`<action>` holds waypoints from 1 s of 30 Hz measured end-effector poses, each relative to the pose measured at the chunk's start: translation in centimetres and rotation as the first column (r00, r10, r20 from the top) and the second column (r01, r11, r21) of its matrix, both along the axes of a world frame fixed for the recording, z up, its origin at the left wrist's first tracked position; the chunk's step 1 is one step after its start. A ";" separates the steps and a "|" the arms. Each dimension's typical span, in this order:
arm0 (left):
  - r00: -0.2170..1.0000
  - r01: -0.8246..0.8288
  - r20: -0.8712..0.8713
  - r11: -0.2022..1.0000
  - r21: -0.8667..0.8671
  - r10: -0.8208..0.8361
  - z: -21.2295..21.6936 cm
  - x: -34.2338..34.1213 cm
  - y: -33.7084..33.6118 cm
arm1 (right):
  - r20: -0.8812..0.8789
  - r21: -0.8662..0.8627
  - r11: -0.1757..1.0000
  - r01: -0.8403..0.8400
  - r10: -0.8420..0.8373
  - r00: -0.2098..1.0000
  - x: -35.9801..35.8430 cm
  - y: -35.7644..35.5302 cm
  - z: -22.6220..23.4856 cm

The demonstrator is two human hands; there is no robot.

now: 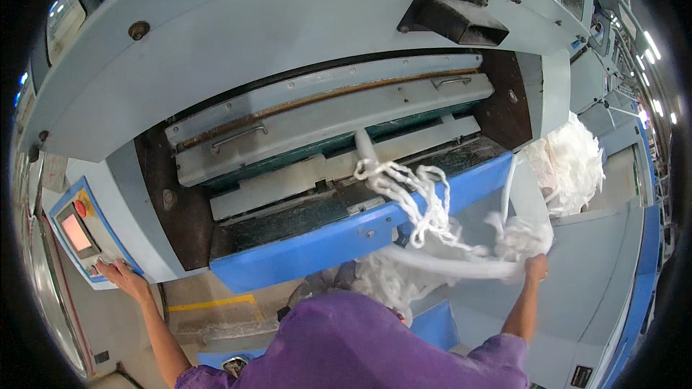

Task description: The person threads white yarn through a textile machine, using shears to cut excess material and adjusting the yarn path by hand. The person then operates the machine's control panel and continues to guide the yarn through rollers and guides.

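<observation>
My left hand [124, 278] reaches to the control panel [76, 230] on the machine's left side. Its fingers are stretched out at the small buttons under the lit screen. My right hand [535, 268], on the far right, is closed around a thick, soft white fibre sliver [461, 268] that runs leftward from it. Thinner, twisted white strands [425, 198] come out of the machine's slot and hang over the blue front edge [360, 230]. A loose tangle of white fibre [519, 236] lies just beyond my right hand.
A red push button [80, 208] is above the screen. Two metal handles [238, 140] sit on the grey cover bar. A fluffy white fibre heap [569, 166] stands at the right. More loose fibre [389, 281] hangs below the blue edge. A yellow line [213, 303] marks the floor.
</observation>
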State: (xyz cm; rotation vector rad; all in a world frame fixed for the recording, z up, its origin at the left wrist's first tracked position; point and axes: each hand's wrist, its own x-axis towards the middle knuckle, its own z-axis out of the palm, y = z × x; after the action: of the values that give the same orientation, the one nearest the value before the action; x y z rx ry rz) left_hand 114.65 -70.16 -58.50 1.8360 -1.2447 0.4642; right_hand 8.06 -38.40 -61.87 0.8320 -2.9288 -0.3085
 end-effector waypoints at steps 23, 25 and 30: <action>0.918 -0.284 -0.217 0.933 0.219 0.331 3.3 8.2 -0.6 | -0.172 -0.599 0.587 -0.544 0.569 0.804 23.1 -21.0 -10.7; 0.893 -0.277 -0.329 0.951 0.141 0.309 4.0 8.9 -1.1 | 0.077 -0.642 0.709 -0.293 0.439 0.895 19.8 -15.9 -15.6; 0.916 -0.388 -0.147 0.919 -0.076 0.375 3.1 9.0 -0.1 | 0.908 -0.223 0.719 0.659 -0.093 0.409 16.4 3.6 -24.6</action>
State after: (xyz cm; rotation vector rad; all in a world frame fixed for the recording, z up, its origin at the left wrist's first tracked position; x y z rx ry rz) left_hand 123.61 -70.22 -55.40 1.9902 -0.7574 0.5994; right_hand 24.47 -34.85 -86.42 0.0993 -3.6778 1.3602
